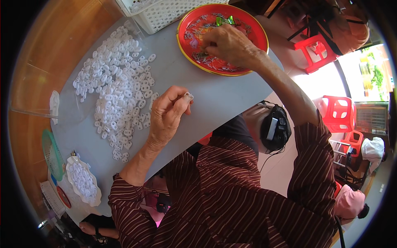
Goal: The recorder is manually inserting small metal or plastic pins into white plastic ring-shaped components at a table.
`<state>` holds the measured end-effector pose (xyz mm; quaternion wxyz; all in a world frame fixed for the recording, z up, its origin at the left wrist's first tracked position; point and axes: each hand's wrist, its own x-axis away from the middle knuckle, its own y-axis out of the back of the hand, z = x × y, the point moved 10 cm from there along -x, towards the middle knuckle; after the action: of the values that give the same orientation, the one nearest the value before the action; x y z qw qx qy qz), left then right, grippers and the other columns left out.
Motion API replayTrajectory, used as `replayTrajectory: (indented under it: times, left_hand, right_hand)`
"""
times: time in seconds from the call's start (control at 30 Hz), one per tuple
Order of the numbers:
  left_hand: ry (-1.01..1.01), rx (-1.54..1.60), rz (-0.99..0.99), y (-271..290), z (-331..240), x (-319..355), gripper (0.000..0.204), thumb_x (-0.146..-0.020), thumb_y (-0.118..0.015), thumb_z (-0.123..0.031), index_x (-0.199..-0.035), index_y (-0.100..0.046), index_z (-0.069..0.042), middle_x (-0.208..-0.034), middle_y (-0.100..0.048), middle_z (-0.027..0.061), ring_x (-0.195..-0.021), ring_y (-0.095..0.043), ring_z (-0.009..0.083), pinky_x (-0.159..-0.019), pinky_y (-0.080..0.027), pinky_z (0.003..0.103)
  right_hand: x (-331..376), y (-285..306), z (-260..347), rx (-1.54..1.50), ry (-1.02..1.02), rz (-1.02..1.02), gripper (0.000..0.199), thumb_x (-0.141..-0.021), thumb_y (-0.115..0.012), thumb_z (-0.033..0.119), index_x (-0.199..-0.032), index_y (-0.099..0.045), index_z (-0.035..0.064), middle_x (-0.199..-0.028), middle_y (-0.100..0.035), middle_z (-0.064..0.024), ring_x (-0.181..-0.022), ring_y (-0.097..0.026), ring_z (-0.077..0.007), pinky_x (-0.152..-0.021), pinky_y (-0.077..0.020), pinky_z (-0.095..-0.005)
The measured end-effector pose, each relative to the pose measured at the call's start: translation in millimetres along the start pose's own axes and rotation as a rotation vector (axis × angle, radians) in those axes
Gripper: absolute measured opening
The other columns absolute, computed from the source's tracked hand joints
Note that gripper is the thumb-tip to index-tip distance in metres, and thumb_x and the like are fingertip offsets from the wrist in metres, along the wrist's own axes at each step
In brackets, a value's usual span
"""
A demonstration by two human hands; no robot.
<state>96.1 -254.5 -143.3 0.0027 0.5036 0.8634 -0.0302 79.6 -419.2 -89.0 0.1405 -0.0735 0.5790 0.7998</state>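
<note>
My left hand is closed, pinching a small white plastic piece between thumb and fingers above the grey table. My right hand reaches over a round red tray with a gold rim. Its fingers are curled together low over the tray, and whatever they hold is hidden. Many small silvery pin-like pieces are scattered in the tray, with a shiny green wrapper at its far side. Left of my left hand spreads a large heap of white oval plastic pieces with holes.
A white perforated basket stands at the far edge. Toward the left are a leaf-shaped dish of white pieces and a green mesh sieve. Another person's hand shows lower left. Red plastic stools and other people are at right.
</note>
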Motion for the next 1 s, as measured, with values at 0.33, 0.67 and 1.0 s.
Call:
replayTrajectory:
  times: [0.33,0.67,1.0]
  left_hand:
    - [0.003,-0.019,-0.007,-0.6,1.2,0.4,0.011,-0.089,-0.054,-0.011,-0.087,-0.058,0.000,-0.073,-0.056,0.0016,-0.063,-0.051,0.0066,-0.058,-0.044,0.022]
    - [0.017,-0.008,0.001,-2.1,1.7,0.4,0.013,-0.089,-0.054,-0.012,-0.086,-0.058,-0.001,-0.073,-0.057,0.0009,-0.063,-0.051,0.0058,-0.058,-0.043,0.021]
    - [0.041,-0.002,0.000,-1.9,2.9,1.3,0.013,-0.089,-0.053,-0.011,-0.086,-0.058,0.001,-0.075,-0.057,0.0041,-0.062,-0.050,0.0079,-0.060,-0.043,0.022]
  right_hand:
    - [-6.9,2.0,-0.6,-0.010,-0.012,-0.035,0.008,-0.075,-0.064,0.009,-0.078,-0.065,0.0011,-0.070,-0.063,-0.0134,-0.064,-0.062,-0.0257,-0.066,-0.0498,-0.0374]
    - [-29.0,-13.9,-6.9,0.055,-0.051,0.121,0.009,-0.075,-0.062,0.004,-0.080,-0.068,0.0000,-0.072,-0.065,-0.0160,-0.070,-0.065,-0.0271,-0.067,-0.0510,-0.0371]
    - [-28.5,3.4,-10.3,-0.056,-0.054,0.079,0.011,-0.077,-0.062,0.005,-0.085,-0.068,0.0011,-0.073,-0.065,-0.0144,-0.069,-0.064,-0.0262,-0.069,-0.0515,-0.0362]
